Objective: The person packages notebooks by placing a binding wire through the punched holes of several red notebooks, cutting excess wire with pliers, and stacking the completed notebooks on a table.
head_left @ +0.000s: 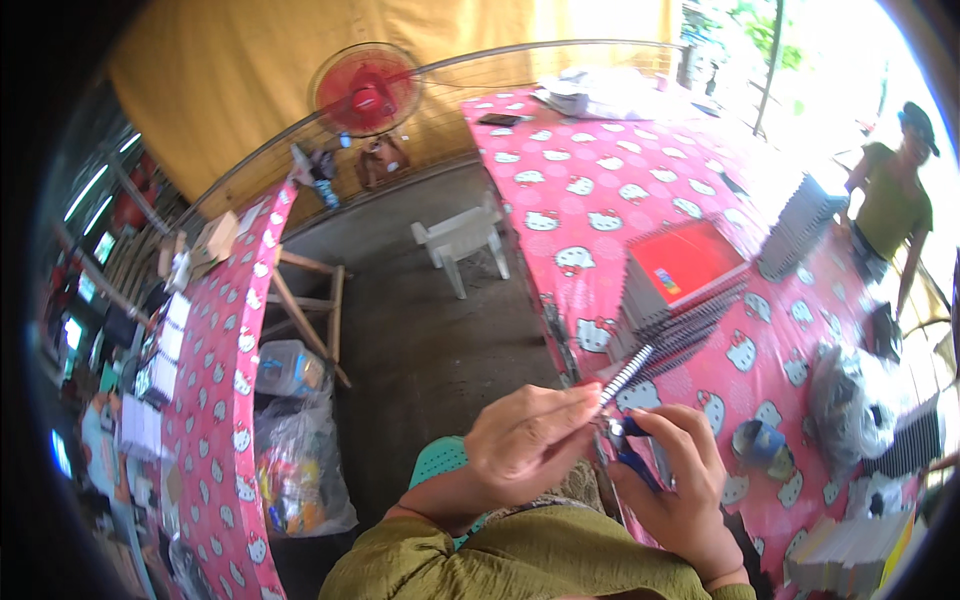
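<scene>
The left hand (530, 435) comes up from the lower edge on a forearm in an olive-green sleeve (520, 560), bent at the wrist so its back faces the camera. Its fingers are closed, pinching the lower end of a wire spiral binding (628, 374) between thumb and fingertips. The spiral slants up and to the right from that pinch toward the stack on the worktop.

The right hand (680, 480) sits just beside the left, a little lower, palm turned inward. Its fingers are curled around the blue handles of a pair of small pliers (628, 450), and the tool's metal tip meets the spiral's end right where the left fingertips hold it. The two hands nearly touch at that spot.

Just beyond the hands, a stack of spiral-bound notebooks (680, 275) with a red cover on top lies on the worktop (600, 190), which is covered in a pink cloth with a white cartoon-cat pattern. A second stack of notebooks (800, 225) stands farther back to the right. Near the right hand lies a small blue roll of tape (760, 442), and beyond it a bunched clear plastic bag (850, 405).

Across the worktop stands another person in a green shirt (890, 200). To the left, well apart, are a white plastic chair (462, 240) on the floor and a red fan (365, 90) against the yellow wall.
</scene>
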Motion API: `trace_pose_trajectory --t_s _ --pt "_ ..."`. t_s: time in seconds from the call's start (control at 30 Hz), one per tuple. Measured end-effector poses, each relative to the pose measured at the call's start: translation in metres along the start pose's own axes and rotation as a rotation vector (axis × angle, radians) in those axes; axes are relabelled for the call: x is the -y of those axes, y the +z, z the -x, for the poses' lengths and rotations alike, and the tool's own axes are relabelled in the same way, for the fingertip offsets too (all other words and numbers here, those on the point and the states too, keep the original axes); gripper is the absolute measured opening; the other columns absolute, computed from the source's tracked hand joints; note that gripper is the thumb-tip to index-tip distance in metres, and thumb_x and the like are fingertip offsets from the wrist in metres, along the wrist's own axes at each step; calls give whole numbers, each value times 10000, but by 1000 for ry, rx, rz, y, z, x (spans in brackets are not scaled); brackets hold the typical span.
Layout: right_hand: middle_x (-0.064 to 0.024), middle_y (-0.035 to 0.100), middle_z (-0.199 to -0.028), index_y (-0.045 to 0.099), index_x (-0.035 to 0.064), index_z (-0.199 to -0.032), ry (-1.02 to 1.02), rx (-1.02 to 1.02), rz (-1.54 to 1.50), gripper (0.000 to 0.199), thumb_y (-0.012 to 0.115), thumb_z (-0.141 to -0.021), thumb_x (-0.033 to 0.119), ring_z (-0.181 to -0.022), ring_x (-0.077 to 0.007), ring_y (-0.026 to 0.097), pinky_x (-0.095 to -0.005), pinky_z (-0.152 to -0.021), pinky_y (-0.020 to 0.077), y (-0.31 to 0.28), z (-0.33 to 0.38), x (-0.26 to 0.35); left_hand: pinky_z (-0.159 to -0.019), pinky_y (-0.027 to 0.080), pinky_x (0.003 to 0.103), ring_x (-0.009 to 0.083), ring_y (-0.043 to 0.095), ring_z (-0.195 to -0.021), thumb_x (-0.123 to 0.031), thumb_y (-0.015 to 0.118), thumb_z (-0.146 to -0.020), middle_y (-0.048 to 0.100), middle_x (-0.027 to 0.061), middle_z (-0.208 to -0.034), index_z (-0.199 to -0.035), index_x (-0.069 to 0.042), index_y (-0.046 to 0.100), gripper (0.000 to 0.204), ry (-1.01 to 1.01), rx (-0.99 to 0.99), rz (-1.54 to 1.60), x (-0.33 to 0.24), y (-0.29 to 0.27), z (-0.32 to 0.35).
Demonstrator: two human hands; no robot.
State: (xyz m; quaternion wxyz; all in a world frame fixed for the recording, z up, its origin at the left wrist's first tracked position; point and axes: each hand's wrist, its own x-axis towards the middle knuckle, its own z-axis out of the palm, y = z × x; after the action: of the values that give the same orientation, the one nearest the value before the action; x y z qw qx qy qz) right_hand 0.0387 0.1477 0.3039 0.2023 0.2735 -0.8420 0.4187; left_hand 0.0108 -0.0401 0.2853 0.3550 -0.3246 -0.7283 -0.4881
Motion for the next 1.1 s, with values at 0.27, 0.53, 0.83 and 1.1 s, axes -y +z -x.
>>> trace_pose_trajectory --t_s 0.27,0.53,0.83,1.1 --pt "-181 612 -1002 598 -30 -1089 68 78 -68 327 708 -788 32 -882 -338 609 -391 -771 512 4 2 19 -519 514 289 181 639 -622 -11 768 -702 686 107 -934 -959 7 679 273 126 -119 -181 -12 -2 16" --pt "-170 626 -1004 610 -40 -1090 25 43 87 296 700 -829 67 -909 -299 608 -386 -787 505 -3 23 22 -594 515 320 218 624 -748 -31 749 -730 626 84 -953 -985 -12 622 286 122 -181 -78 -11 19 32" --pt "-142 648 -970 627 -54 -1062 359 257 -357 259 645 -884 134 -741 -217 616 -323 -641 519 -24 50 -28 -600 506 349 241 605 -752 -28 698 -777 599 100 -901 -945 21 605 199 170 -105 -88 -11 33 40" --pt "-118 658 -972 622 -38 -1095 633 7 -899 280 617 -901 163 -803 -207 608 -342 -697 510 -7 85 -33 -686 504 351 244 593 -804 -12 688 -773 594 92 -927 -933 13 606 182 151 80 -61 -7 30 30"
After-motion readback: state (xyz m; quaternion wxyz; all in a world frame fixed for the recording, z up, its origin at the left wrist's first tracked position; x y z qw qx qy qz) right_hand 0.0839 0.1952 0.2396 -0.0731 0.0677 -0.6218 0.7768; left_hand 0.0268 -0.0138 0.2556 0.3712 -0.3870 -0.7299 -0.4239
